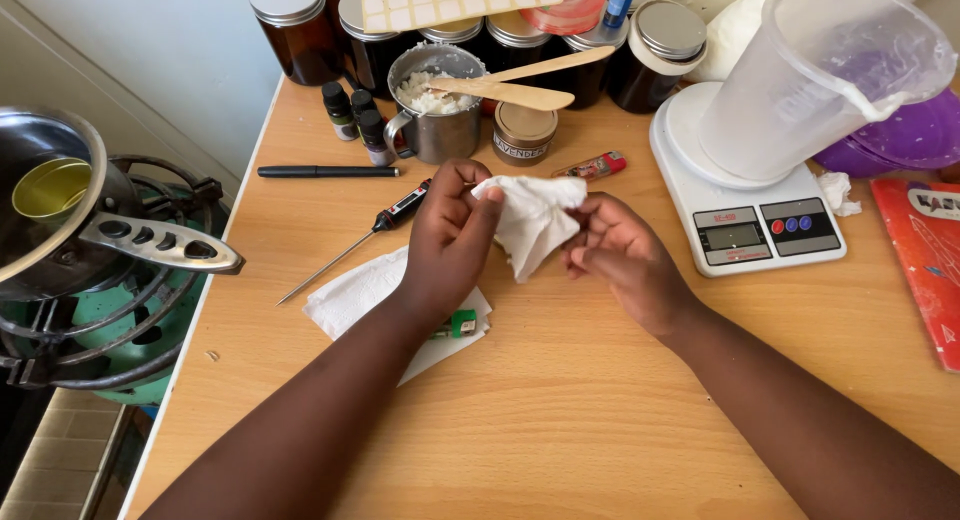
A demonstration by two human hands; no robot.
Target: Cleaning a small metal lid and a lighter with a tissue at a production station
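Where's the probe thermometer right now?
In the head view, the probe thermometer lies on the table just left of the left hand, its tip near the white tissue sheet, below the black pen.

A white kitchen scale [745, 195] carries a tilted plastic jug [815, 75].

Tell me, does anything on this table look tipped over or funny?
Yes. The clear plastic jug leans tilted on the white kitchen scale instead of standing upright. Both hands, left and right, hold a crumpled white tissue.
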